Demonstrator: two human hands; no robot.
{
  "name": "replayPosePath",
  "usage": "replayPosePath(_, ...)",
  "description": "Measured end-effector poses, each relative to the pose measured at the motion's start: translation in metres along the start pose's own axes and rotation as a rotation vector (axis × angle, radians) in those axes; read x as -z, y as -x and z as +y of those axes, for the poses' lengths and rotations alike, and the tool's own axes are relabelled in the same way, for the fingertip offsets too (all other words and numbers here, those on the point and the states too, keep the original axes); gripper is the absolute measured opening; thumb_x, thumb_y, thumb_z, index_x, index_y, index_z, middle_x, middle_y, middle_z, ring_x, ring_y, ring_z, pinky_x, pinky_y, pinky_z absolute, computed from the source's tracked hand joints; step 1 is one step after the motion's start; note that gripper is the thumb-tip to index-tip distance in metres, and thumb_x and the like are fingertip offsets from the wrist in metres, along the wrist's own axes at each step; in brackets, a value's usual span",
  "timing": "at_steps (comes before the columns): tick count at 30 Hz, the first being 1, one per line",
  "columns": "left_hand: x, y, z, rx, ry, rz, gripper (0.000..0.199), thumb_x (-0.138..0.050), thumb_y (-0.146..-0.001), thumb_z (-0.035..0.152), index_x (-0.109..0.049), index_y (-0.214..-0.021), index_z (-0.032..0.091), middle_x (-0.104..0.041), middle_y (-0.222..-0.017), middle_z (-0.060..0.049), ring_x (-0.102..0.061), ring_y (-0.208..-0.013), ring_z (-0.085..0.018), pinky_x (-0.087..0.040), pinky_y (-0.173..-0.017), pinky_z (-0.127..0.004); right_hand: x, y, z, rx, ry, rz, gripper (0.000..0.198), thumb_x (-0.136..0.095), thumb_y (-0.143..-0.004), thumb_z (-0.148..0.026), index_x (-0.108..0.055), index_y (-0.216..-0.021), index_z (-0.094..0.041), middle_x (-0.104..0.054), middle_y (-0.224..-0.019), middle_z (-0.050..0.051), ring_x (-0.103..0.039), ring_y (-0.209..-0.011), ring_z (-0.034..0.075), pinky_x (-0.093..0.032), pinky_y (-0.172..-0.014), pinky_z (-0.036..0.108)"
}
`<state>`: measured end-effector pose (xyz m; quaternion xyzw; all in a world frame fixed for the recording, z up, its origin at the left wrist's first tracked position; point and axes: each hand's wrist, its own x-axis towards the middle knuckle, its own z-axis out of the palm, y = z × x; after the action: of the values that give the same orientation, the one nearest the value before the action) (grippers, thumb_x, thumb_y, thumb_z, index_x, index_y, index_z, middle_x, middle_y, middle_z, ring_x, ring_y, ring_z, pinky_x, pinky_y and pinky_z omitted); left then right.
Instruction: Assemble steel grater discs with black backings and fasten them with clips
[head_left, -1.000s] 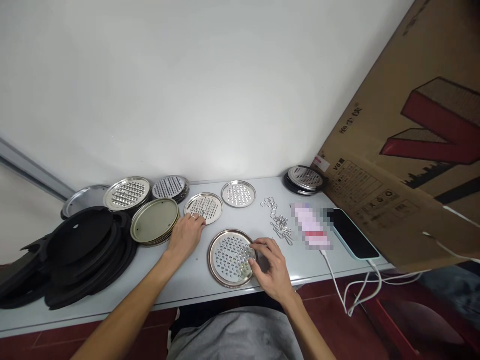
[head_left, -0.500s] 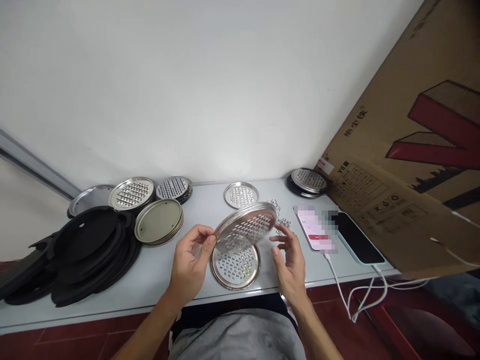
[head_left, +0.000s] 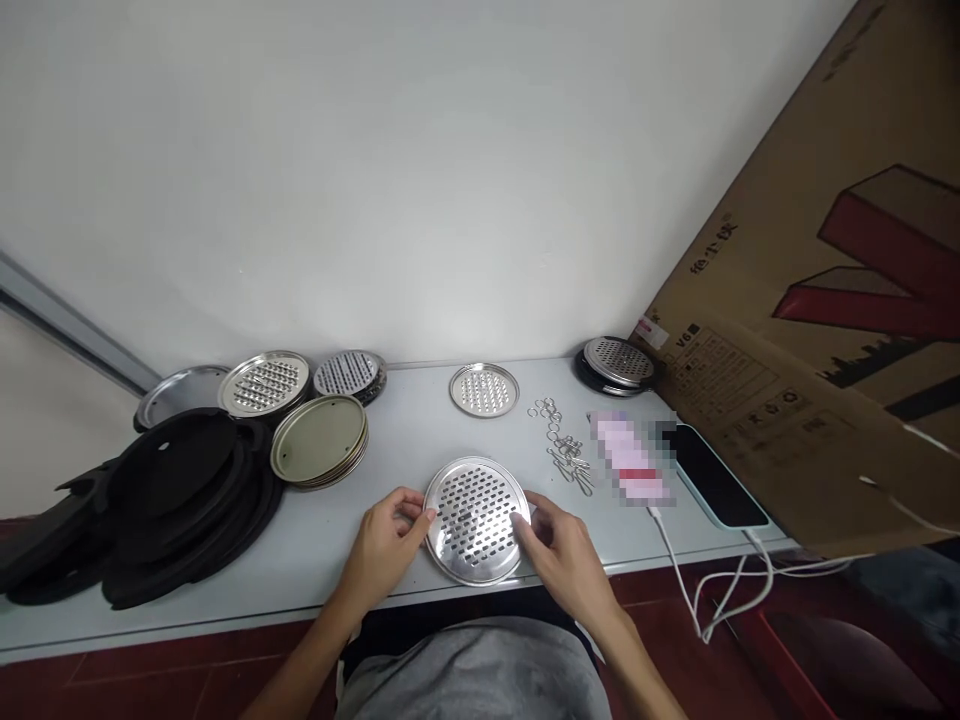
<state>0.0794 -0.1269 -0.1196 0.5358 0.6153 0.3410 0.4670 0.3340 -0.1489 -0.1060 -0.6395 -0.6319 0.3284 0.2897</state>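
A round metal grater plate with rows of slots lies flat near the table's front edge. On its left rim, my left hand is closed, thumb on top and fingers at the side. My right hand pinches the right rim, its thumb over the top face. Whatever lies under this plate is hidden by it. Just beyond it, another grater plate rests on the table. Small metal rings and clips lie loose to the right of the plates.
Stacks of black round parts, olive discs and grater plates stand on the left. At the back right is a stack of plates. Two phones with white cables lie before a large cardboard box.
The tilted grater plate has come down flat over the plate that lay on the table. My right hand has moved in and taken its right rim.
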Motion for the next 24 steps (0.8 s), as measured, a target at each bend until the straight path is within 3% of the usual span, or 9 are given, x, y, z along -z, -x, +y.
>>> replayPosePath(7,0.002,-0.003,0.011,-0.087,-0.361,0.060,0.033,-0.061,-0.087,0.049,-0.068,-0.093,0.018,-0.070,-0.084,-0.005,-0.065,-0.060,-0.017,-0.051,-0.063,-0.030,-0.003,-0.005,-0.003,-0.022,0.225,-0.060,0.043,-0.041,-0.101,-0.047,-0.065,-0.127,-0.023,-0.071,-0.078,0.004,-0.064,-0.071,0.024,-0.040,-0.066,0.030)
replayPosePath(13,0.005,-0.007,0.014,-0.092,-0.455,0.041,0.031,-0.058,-0.088,0.043,-0.069,-0.102,0.017,-0.075,-0.097,-0.008,-0.067,-0.063,-0.018,-0.051,-0.072,-0.033,-0.005,-0.011,-0.006,-0.023,0.315,-0.062,0.036,-0.043,-0.101,-0.043,-0.066,-0.121,-0.024,-0.071,-0.075,0.004,-0.066,-0.073,0.025,-0.037,-0.066,0.031)
replayPosePath(20,0.004,-0.016,0.018,-0.036,-0.436,-0.021,0.034,-0.061,-0.085,0.044,-0.068,-0.107,0.019,-0.075,-0.095,-0.005,-0.069,-0.071,-0.020,-0.050,-0.072,-0.033,-0.008,-0.016,0.001,-0.009,0.229,0.003,0.034,-0.044,-0.098,-0.043,-0.063,-0.111,-0.017,-0.071,-0.101,0.013,-0.066,-0.089,0.028,-0.044,-0.077,0.036)
replayPosePath(24,0.001,-0.017,0.015,-0.029,-0.401,-0.035,0.030,-0.063,-0.085,0.044,-0.067,-0.103,0.021,-0.075,-0.096,-0.004,-0.070,-0.075,-0.020,-0.050,-0.073,-0.033,-0.008,-0.015,0.006,-0.073,0.001,0.005,0.032,-0.053,-0.092,-0.047,-0.061,-0.103,-0.019,-0.070,-0.094,0.011,-0.066,-0.087,0.028,-0.047,-0.075,0.036)
